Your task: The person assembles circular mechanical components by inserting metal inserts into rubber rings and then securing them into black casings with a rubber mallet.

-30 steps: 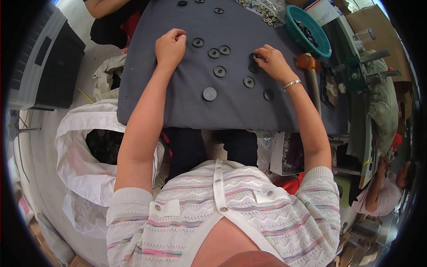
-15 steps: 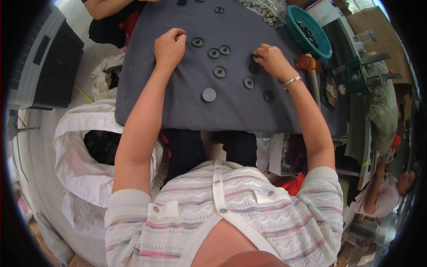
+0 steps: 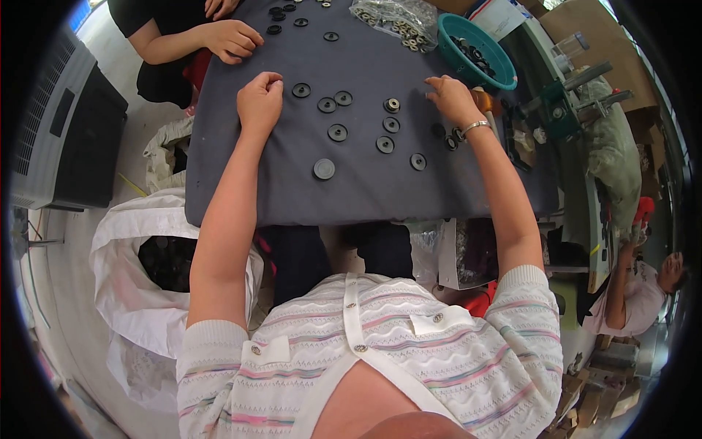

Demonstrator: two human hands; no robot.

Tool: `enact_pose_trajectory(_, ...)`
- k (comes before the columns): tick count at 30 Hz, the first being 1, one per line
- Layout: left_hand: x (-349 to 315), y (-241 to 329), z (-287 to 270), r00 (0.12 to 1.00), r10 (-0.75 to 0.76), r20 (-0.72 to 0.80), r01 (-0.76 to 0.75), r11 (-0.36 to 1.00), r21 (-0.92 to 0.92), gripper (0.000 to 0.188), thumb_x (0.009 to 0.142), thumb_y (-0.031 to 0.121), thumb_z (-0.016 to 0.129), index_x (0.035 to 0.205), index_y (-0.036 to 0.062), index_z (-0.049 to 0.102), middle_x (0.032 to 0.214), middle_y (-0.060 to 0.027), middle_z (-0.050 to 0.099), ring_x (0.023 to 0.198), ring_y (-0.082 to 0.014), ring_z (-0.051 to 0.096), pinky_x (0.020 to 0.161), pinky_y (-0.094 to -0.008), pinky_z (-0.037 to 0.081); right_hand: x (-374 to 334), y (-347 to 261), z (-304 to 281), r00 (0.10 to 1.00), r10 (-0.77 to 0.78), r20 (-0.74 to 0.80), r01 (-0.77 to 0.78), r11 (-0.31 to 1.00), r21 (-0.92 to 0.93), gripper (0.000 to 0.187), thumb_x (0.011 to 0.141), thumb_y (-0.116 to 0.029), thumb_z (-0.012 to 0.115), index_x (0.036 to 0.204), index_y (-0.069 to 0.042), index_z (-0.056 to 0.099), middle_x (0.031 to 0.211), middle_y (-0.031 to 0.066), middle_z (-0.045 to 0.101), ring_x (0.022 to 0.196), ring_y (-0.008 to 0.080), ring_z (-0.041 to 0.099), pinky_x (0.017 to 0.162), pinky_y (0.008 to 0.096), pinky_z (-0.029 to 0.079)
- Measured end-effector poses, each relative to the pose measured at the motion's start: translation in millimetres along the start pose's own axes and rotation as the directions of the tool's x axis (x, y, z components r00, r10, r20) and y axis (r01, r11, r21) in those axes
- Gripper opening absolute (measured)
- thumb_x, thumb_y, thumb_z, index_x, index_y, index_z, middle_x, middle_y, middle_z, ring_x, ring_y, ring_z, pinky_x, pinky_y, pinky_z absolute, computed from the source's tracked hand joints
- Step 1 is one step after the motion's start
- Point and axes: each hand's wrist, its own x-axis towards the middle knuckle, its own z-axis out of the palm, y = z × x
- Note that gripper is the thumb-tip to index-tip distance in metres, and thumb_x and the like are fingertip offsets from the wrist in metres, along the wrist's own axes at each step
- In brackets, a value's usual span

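My left hand (image 3: 260, 104) rests on the dark grey cloth of the table (image 3: 285, 186), fingers curled and thumb pressed to the forefinger. Whatever is inside it, if anything, is hidden. To the right, my right hand (image 3: 452, 101) hovers with thumb and forefinger apart and nothing visible between them. Between the hands lie several round black discs (image 3: 337, 132) with raised centres. One disc (image 3: 392, 106), nearest my right fingertips, has a brass-coloured ring at its centre. More discs (image 3: 451, 143) lie below my right wrist, partly covered. A flat grey disc (image 3: 323, 169) lies nearest me.
A teal basket (image 3: 510, 77) of dark parts stands far right, beside a clear bag of metal rings (image 3: 398, 18). A hammer (image 3: 482, 101) and a green clamp (image 3: 559, 110) lie right. At far left, a co-worker's hand (image 3: 234, 40) rests on the table. A white sack (image 3: 110, 252) holds black parts.
My right hand has let go of a disc and its fingers have opened. A disc with a brass-coloured centre now shows near it. The co-worker's hand has come onto the table. The view has shifted.
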Motion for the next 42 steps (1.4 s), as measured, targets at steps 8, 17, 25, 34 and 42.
enact_pose_trajectory(8,1,-2,3,1.000,0.006,-0.025,-0.007,1.000,-0.026,0.018,0.080,0.016,0.060,0.091,0.0059,0.069,0.077,-0.0108,0.068,0.072,-0.0222,0.066,0.069,-0.0315,0.050,12,13,30,0.995,-0.095,-0.001,0.095,0.993,-0.073,0.015,0.081,-0.011,0.060,0.092,-0.003,0.066,0.092,0.0188,0.061,0.090,0.0348,0.061,0.081,0.0423,0.049)
enact_pose_trajectory(17,0,-4,0,0.998,0.044,-0.043,-0.046,0.999,-0.026,0.016,0.080,0.013,0.062,0.091,0.0033,0.068,0.071,-0.0074,0.066,0.065,-0.0130,0.062,0.064,-0.0263,0.048,31,-111,8,0.947,-0.300,-0.112,0.315,0.812,0.491,0.022,0.080,-0.006,0.062,0.100,0.001,0.064,0.087,0.0131,0.059,0.079,0.0280,0.062,0.074,0.0340,0.050)
enact_pose_trajectory(25,-1,0,1,0.999,0.027,-0.033,-0.028,0.999,-0.020,0.017,0.080,0.017,0.058,0.089,0.0069,0.070,0.073,-0.0114,0.067,0.070,-0.0254,0.066,0.066,-0.0339,0.050,36,-121,25,0.922,-0.378,-0.081,0.380,0.849,0.368,0.023,0.080,-0.004,0.062,0.103,0.000,0.064,0.090,0.0127,0.058,0.081,0.0300,0.061,0.074,0.0361,0.050)
enact_pose_trajectory(34,1,2,4,0.999,0.036,-0.034,-0.036,0.999,0.009,0.017,0.080,0.016,0.060,0.090,0.0061,0.069,0.074,-0.0093,0.067,0.069,-0.0211,0.064,0.065,-0.0312,0.049,40,-129,22,0.904,-0.421,-0.073,0.427,0.891,0.155,0.010,0.081,-0.010,0.060,0.083,0.000,0.063,0.087,0.0150,0.058,0.078,0.0325,0.061,0.072,0.0408,0.051)
enact_pose_trajectory(42,-1,-2,3,0.994,0.099,-0.054,-0.099,0.995,-0.003,0.014,0.080,0.011,0.062,0.090,0.0025,0.068,0.066,-0.0065,0.062,0.060,-0.0114,0.058,0.060,-0.0257,0.046,43,-105,29,0.955,-0.291,-0.065,0.295,0.952,0.076,0.018,0.082,-0.018,0.062,0.085,-0.001,0.067,0.084,0.0164,0.063,0.083,0.0317,0.063,0.077,0.0392,0.051)
